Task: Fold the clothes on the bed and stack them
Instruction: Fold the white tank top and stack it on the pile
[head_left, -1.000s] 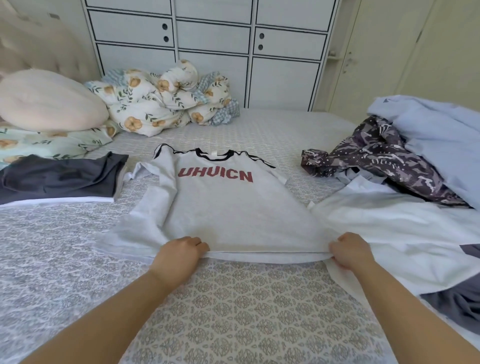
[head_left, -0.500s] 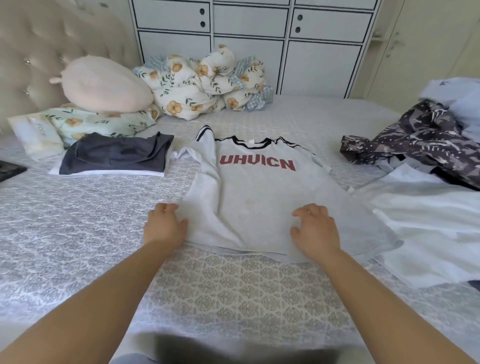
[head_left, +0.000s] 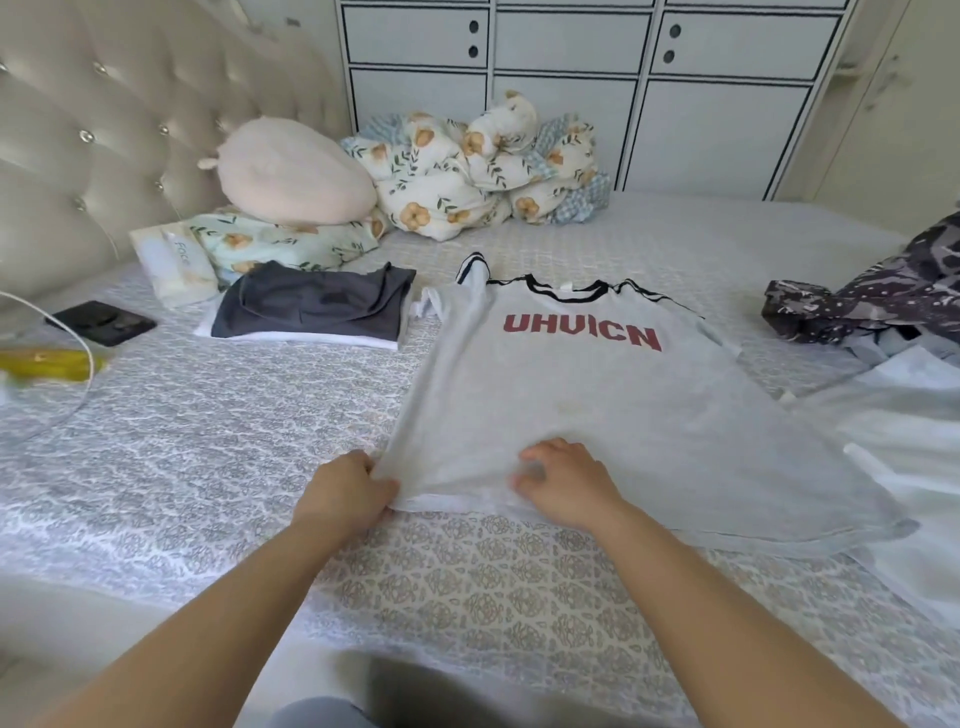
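Left hand (head_left: 347, 491) pinches shirt (head_left: 597, 395) hem; right hand (head_left: 569, 480) presses.

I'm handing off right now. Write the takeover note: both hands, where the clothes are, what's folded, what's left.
Left hand: pinches the near left hem corner of the grey UHUICN T-shirt.
Right hand: rests on the shirt's lower middle, fingers bent, gripping nothing.
Shirt lies face up on the bed, not yet folded.
Done: a dark grey garment lies folded on a white one, far left.
Left: fold and stack this shirt, then the white garment and the patterned dark garment on the right.
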